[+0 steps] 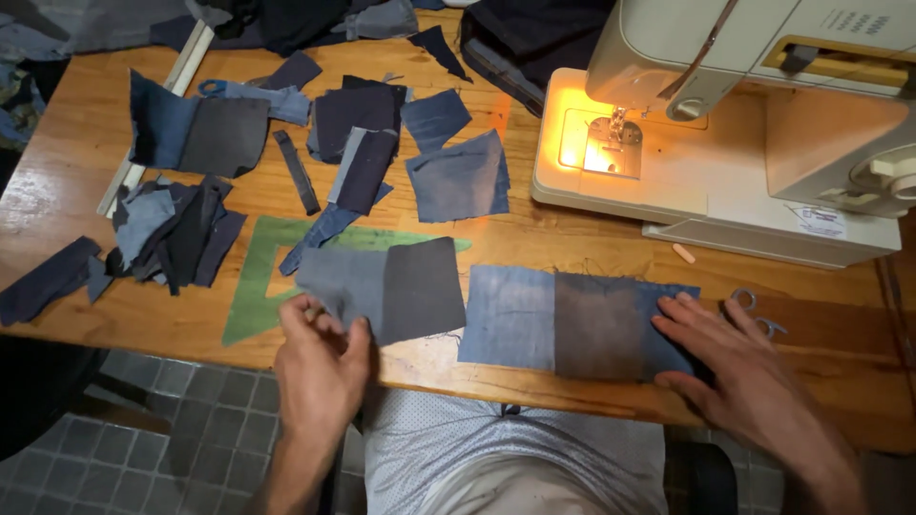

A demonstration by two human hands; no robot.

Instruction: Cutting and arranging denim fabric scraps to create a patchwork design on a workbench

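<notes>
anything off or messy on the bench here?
Mostly scatter: loose denim scraps lie heaped at the left of the wooden table, some near the edge. The pieced panel under the right hand has frayed threads along its top. The left hand pinches a two-tone patch overhanging the table front. Nothing looks damaged.

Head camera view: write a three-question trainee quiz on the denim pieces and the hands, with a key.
1. True or false: the right hand lies flat on the blue-and-grey joined denim piece.
2. Which does the left hand grip? A. scissors B. grey two-tone denim piece C. ruler
3. What green thing lies under that grey piece?

Key:
1. True; its fingers press the piece's right end.
2. B; it pinches the lower left edge.
3. A green triangular template, flat on the wooden table. The small scissors rest beside the right hand, and the sewing machine has its lamp lit.
</notes>
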